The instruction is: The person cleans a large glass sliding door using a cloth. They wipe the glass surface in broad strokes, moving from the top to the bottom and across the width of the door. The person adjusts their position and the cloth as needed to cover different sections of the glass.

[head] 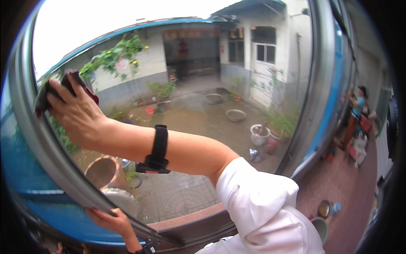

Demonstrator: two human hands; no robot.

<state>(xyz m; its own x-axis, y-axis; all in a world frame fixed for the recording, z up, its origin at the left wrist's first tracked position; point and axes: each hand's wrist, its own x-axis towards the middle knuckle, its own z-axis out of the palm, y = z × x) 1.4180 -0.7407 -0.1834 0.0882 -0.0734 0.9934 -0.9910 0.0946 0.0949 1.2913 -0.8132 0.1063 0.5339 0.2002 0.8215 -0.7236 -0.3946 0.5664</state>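
Note:
My right hand (74,116) reaches across to the upper left with a dark cloth (74,79) under its fingers, against the window glass beside the frame. A black strap (158,149) with a small device circles that forearm. Lower down, my left hand (111,220) rests with spread fingers on the lower part of the grey metal window frame (73,174). Its wrist also bears a black band. Behind the glass lies a courtyard.
At the far right a person (356,106) stands by the windows. A basin (319,227), a metal bowl (324,208) and a blue container (335,208) are on the floor at lower right. The window track (203,236) runs along the bottom.

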